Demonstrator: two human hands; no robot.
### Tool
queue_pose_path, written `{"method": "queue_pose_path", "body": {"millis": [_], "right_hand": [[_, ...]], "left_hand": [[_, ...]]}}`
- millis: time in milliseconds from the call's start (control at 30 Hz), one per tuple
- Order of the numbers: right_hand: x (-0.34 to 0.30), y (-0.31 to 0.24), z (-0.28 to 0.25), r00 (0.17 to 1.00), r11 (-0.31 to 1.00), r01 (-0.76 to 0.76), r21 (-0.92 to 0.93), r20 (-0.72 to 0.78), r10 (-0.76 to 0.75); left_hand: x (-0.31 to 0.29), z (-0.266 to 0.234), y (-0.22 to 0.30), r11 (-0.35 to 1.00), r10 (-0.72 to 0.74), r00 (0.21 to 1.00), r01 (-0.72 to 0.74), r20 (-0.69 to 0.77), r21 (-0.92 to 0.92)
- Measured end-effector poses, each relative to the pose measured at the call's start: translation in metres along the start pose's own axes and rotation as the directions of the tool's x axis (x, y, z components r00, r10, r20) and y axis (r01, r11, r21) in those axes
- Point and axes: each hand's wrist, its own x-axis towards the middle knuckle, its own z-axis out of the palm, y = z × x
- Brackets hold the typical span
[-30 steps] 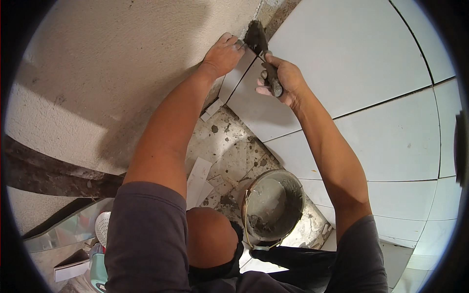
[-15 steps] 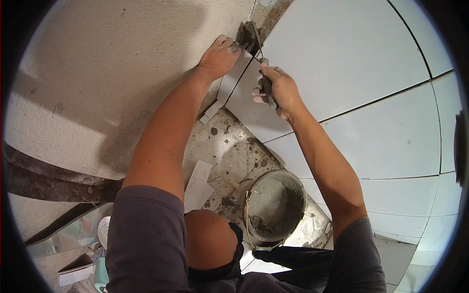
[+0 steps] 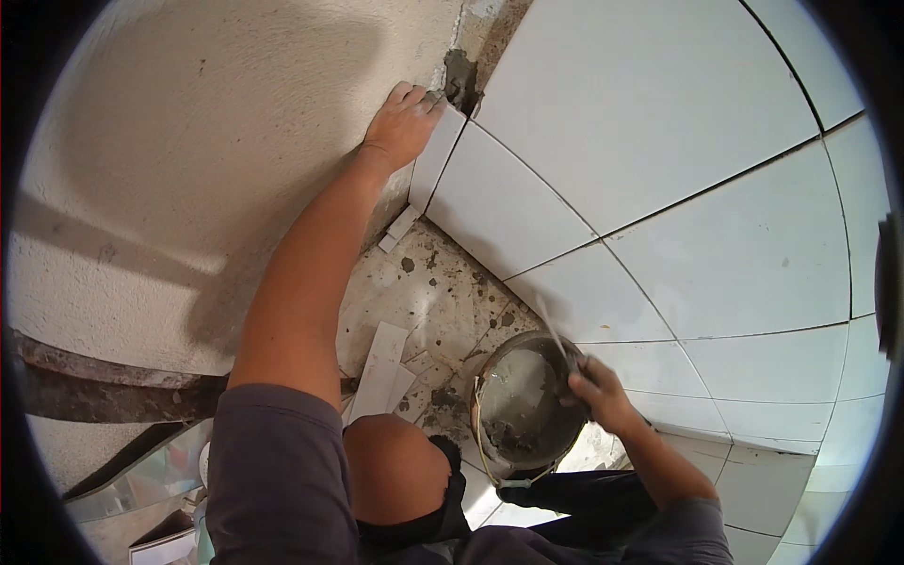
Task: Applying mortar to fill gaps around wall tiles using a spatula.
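My left hand point(image 3: 403, 124) is up at the wall corner, its fingers bent together over the top end of a narrow white tile strip point(image 3: 436, 155); the thumb is hidden. Beside those fingertips, a dab of wet grey mortar point(image 3: 460, 80) fills the gap between the rough wall and the large white tiles. My right hand point(image 3: 600, 394) grips a trowel point(image 3: 556, 334) by its handle, over the right rim of a bucket. Thin and seen nearly edge-on, the blade points up and left. Grey wet mortar point(image 3: 518, 381) lies inside the bucket point(image 3: 478, 365).
Large white wall tiles point(image 3: 659, 122) with dark joints cover the right side. On the left is a bare plaster wall point(image 3: 188, 113). Tile offcuts point(image 3: 381, 363) lie on the mortar-spotted floor point(image 3: 452, 273) near my knee point(image 3: 400, 466). The bucket has a wire handle point(image 3: 485, 438).
My right hand has carried the trowel from the corner down to the bucket, uncovering the mortar in the gap. My left hand stays at the strip's top end; the whole view has shifted slightly.
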Motion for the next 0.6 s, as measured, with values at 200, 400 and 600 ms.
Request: {"method": "queue_pose_path", "body": {"millis": [200, 400, 600], "right_hand": [[-0.025, 0.030, -0.027, 0.989, 0.768, -0.013, -0.640, 0.106, 0.106], [-0.024, 0.046, -0.028, 0.953, 0.460, 0.031, -0.888, 0.165, 0.253], [-0.025, 0.055, -0.026, 0.960, 0.486, 0.042, -0.873, 0.170, 0.223]], "left_hand": [[-0.004, 0.002, -0.004, 0.999, 0.005, 1.000, -0.005, -0.002, 0.046], [-0.004, 0.007, -0.005, 0.997, 0.005, 0.999, -0.002, -0.037, 0.080], [-0.003, 0.006, -0.001, 0.993, -0.017, 1.000, 0.015, 0.016, 0.117]]}}
